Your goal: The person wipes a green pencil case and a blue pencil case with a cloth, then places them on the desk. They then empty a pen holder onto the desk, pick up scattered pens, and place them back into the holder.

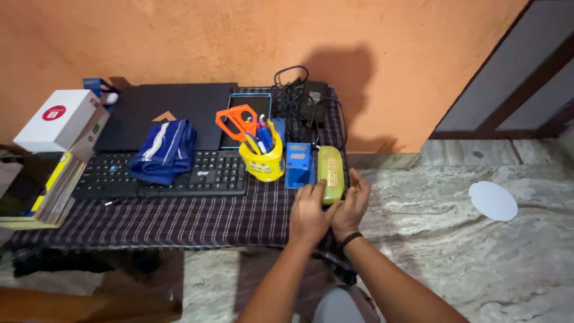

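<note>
Olive-green case (pixel 330 173), oblong and rounded, is seen from the head camera lying at the right end of the table (pixel 197 221), which is covered by a dark checked cloth. The case is gripped at its near end by both hands: the left hand (pixel 309 212) is laid against its left side with fingers curled onto it, and the right hand (pixel 353 206) is pressed against its right side, a dark band being worn on that wrist. The two hands are close together, almost touching below the case.

Just left of the case a small blue box (pixel 298 164) is stood, and beside that a yellow cup (pixel 263 162) is filled with pens and orange-handled scissors (pixel 236 122). A black keyboard (pixel 203 173) is placed further left, with a folded blue cloth (pixel 164 149) lying across it. Behind the keyboard a closed dark laptop (pixel 161 110) is set, and a tangle of black cables (pixel 296 98) is seen against the orange wall. A white box (pixel 57 119) is stacked on books at the far left. A white disc (pixel 493 200) is lying on the marble floor, well apart.
</note>
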